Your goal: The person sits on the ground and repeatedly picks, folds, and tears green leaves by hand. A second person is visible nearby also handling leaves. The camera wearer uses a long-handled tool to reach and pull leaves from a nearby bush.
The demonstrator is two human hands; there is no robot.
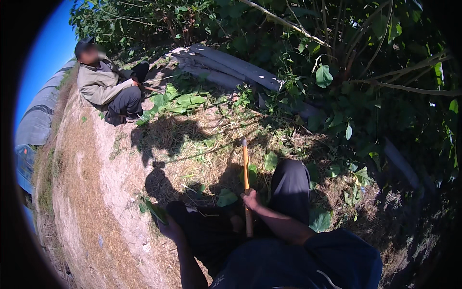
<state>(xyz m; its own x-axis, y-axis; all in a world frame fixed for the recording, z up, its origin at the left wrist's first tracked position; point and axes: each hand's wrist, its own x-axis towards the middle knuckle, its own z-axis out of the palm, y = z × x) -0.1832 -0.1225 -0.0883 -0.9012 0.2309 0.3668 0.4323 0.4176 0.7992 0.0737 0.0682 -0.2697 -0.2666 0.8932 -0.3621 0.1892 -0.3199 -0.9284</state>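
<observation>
My right hand (pixel 251 199) is closed around the lower part of an orange wooden handle (pixel 246 166), which stands nearly upright in view with a grey part at its far end. What that far end joins is hard to tell among the dry grass. At the lower left my left hand (pixel 169 228) holds a green leaf (pixel 157 212) beside my knee; some of its fingers are hidden. Loose green leaves, one of them a broad leaf (pixel 226 197), lie between my knees and around the handle.
Another person (pixel 108 85) sits on the ground at the upper left, near a pile of large leaves (pixel 182 103). Grey slabs (pixel 234 67) lie beyond the leaves. Leafy bushes with bare branches (pixel 408 88) reach in from the right. A dirt path (pixel 86 180) runs along the left.
</observation>
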